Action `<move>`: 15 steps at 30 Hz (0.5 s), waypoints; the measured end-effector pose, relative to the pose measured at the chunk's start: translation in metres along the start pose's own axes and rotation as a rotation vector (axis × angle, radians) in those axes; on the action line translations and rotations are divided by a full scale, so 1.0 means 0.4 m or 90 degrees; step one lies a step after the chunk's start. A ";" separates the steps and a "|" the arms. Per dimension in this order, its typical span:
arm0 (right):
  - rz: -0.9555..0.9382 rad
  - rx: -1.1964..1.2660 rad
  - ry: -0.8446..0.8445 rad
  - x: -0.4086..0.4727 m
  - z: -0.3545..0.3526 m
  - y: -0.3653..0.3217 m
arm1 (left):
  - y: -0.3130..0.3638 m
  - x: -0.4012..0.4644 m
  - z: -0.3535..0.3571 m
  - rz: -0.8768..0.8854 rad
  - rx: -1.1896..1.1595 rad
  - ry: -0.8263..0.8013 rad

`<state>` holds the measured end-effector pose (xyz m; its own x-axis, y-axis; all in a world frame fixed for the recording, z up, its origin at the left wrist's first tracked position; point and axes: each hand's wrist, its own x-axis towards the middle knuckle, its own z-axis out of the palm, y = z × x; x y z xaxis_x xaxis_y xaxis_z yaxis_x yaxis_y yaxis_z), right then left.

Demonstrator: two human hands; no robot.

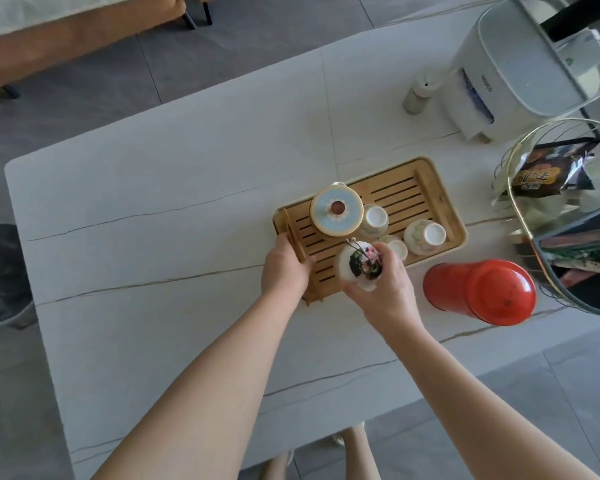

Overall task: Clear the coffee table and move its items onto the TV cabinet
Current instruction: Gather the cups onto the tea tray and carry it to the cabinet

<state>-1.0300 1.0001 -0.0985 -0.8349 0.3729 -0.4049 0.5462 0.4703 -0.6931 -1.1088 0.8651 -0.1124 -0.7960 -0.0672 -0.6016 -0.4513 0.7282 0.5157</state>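
A slatted bamboo tea tray (pixel 426 183) lies on the white marble coffee table (pixel 153 188). On it stand a blue-lidded teapot (pixel 336 211) and three small white cups (pixel 374 218), (pixel 425 236), (pixel 395 249). My left hand (pixel 284 268) grips the tray's near left end. My right hand (pixel 385 289) is closed around a small white vase (pixel 359 266) with dark and pink flowers, held over the tray's near edge.
A red lidded canister (pixel 482 292) stands right of the tray. Further right is a gold wire basket (pixel 568 216) with snack packets. A white tissue dispenser (pixel 520 71) and a small spray bottle (pixel 418 95) sit at the far right. A grey bin (pixel 0 275) stands on the floor at left.
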 end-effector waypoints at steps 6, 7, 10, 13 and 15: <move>-0.017 -0.045 -0.025 0.016 0.046 0.000 | -0.010 0.011 -0.005 0.005 -0.059 -0.005; -0.013 -0.050 -0.025 0.018 0.051 0.001 | -0.010 0.013 -0.007 0.004 -0.066 -0.005; -0.009 -0.064 -0.011 0.020 0.063 0.000 | -0.011 0.020 -0.011 -0.005 -0.088 -0.009; -0.019 -0.069 0.003 0.016 0.070 0.005 | -0.014 0.027 -0.014 -0.012 -0.117 -0.016; -0.039 -0.085 0.004 0.014 0.073 0.010 | -0.018 0.030 -0.018 -0.016 -0.136 -0.023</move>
<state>-1.0344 0.9807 -0.1209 -0.8665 0.3458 -0.3600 0.4992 0.5939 -0.6310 -1.1178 0.8543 -0.1189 -0.7701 -0.0567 -0.6354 -0.5491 0.5657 0.6151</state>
